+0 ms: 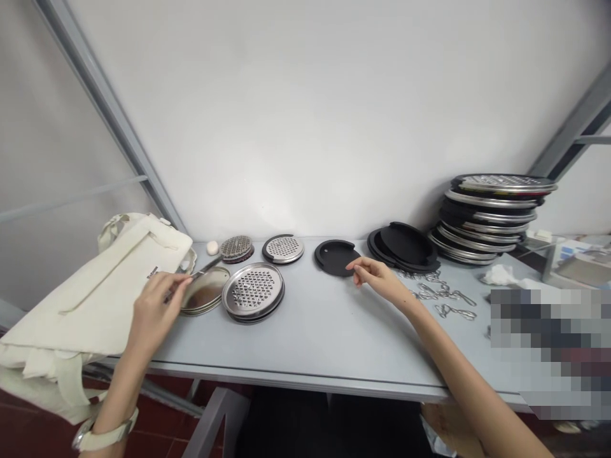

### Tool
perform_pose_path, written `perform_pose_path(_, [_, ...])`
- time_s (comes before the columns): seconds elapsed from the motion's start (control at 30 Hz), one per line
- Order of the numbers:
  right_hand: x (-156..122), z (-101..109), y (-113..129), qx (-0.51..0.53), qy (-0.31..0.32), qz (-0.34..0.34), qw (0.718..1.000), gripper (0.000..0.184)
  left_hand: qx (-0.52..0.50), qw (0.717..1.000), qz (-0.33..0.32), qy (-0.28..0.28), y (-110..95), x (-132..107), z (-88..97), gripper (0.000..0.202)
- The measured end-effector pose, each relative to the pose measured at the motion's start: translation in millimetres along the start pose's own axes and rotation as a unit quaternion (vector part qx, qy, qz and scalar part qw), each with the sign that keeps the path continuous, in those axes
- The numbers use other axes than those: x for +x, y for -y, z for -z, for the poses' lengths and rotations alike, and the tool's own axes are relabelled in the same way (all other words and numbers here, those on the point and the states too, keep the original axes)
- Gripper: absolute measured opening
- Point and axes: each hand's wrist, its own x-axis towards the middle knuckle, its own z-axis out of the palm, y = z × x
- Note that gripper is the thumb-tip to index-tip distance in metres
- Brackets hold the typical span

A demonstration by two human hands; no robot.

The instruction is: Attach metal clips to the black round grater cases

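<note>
On the grey table [324, 331], left hand [155, 308] is pinching the steel dish [206, 294] at nine o'clock. Right hand [377, 277], fingers loosely apart, is reaching the black lid [334, 257] at its three o'clock edge. A grater disc [252, 289] is lying between.

**Grey table, left to right**

I see a grey table [324, 343] against the wall. A cream bag [95, 286] overhangs its left edge. Then come a white ball [212, 247], two small perforated discs [283, 248], a shallow dish [205, 296], a large perforated disc [252, 291], a single black lid [334, 257], piled black lids [403, 247], wire hooks [443, 296], a tissue [499, 275] and a tall disc stack [487, 216].
</note>
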Motion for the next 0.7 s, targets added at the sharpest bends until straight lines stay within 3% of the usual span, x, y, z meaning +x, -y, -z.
perform_pose_path(0.07, [-0.4,3.5,-2.7,-0.013,-0.006,0.001,1.000,0.027,0.002,0.997,-0.007,-0.083,-23.9,6.0,8.8,0.014])
perform_pose_path(0.13, [0.0,5.4,-5.0,-0.024,-0.017,-0.002,1.000,0.027,-0.027,0.991,-0.071,-0.112,-56.4,7.8,11.8,0.007])
perform_pose_path(0.17, [0.2,5.8,-5.9,-0.033,-0.023,-0.003,0.999,0.026,-0.047,0.986,-0.118,-0.107,-74.7,6.4,9.7,0.009])
perform_pose_path(0.27, [0.6,6.6,-8.8,-0.064,-0.041,-0.004,0.997,0.023,-0.105,0.961,-0.255,-0.021,-129.0,-7.5,-12.0,0.019])
perform_pose_path(0.37, [0.5,8.4,-12.6,-0.096,-0.062,-0.003,0.993,0.022,-0.132,0.929,-0.344,0.038,-169.1,-29.5,-47.0,0.007])
perform_pose_path(0.53, [-0.5,10.7,-17.0,-0.142,-0.087,-0.006,0.986,0.022,-0.095,0.899,-0.408,0.128,-190.7,-57.1,-86.6,0.018])
perform_pose_path(0.7, [-2.8,6.6,-15.0,-0.167,-0.073,-0.001,0.983,0.020,-0.109,0.904,-0.366,0.191,-182.0,-58.0,-88.3,0.012])
